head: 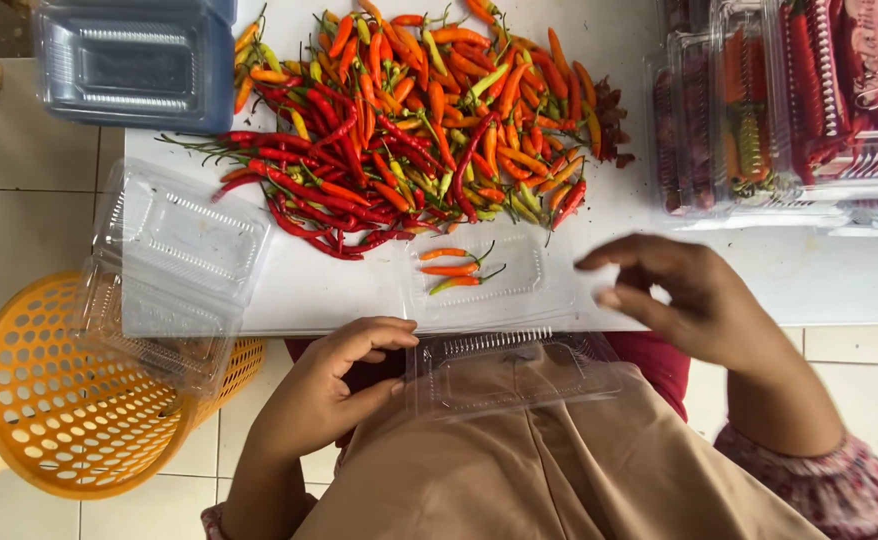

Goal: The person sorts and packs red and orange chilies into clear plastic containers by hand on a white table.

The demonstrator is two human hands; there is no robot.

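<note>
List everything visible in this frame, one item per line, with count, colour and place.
Chilli pile: many, red, orange and some green-yellow, top centre of the white table.
Open clamshell box: one, clear, at the near table edge, lid hanging over the lap.
Chillies in the box: three, orange.
Empty clamshell boxes: a few, clear, at the table's left edge above the basket.
Basket: one, orange, perforated, on the floor at left.
Stacked boxes: count unclear, clear bluish, top left.
Filled boxes: several, clear with chillies, top right.
Left hand: one, touching the box lid.
Right hand: one, empty, above the table.
</note>
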